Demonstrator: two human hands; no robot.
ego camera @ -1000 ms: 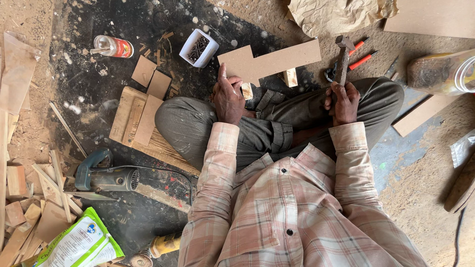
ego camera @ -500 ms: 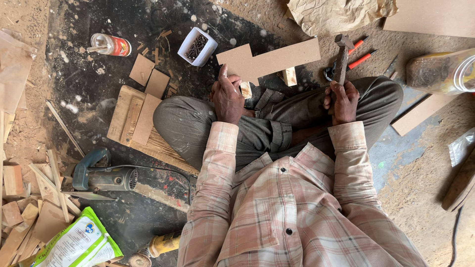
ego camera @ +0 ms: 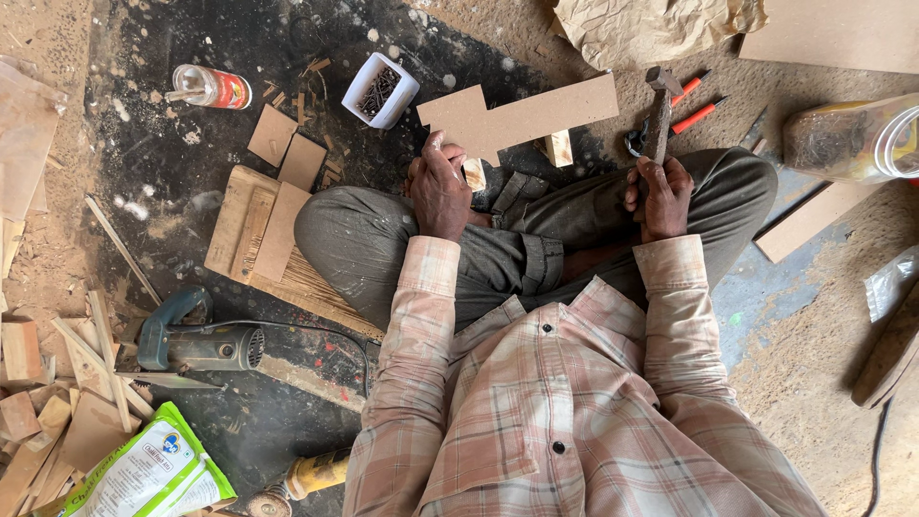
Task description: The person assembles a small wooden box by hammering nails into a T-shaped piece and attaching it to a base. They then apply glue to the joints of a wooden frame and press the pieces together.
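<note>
The person sits cross-legged on the dirt floor, and the board (ego camera: pixel 522 120), a stepped, L-like cut of fibreboard, lies flat just beyond the knees. The left hand (ego camera: pixel 438 187) is curled shut on a small wood block (ego camera: pixel 474 173) right at the board's near edge, below its notch; whether the block touches the board I cannot tell. The right hand (ego camera: pixel 659 196), near the board's right end, has its fingers wrapped tight round a hammer (ego camera: pixel 659 115) with the head up. I would judge the board light and stiff, with crumbly edges that chip easily (the thin end looks likeliest to snap), so it is best held flat by its wide end; the block is small and fiddly, a fingertip pinch; the hammer is top-heavy, so gripped low on the handle. A white cup of nails (ego camera: pixel 380 89) stands just left of the board, red-handled pliers (ego camera: pixel 694 105) just right of it, a power saw (ego camera: pixel 196 345) well off to the near left. Against the frame of a second ago little differs: both hands keep their grips and the board lies where it did.
</note>
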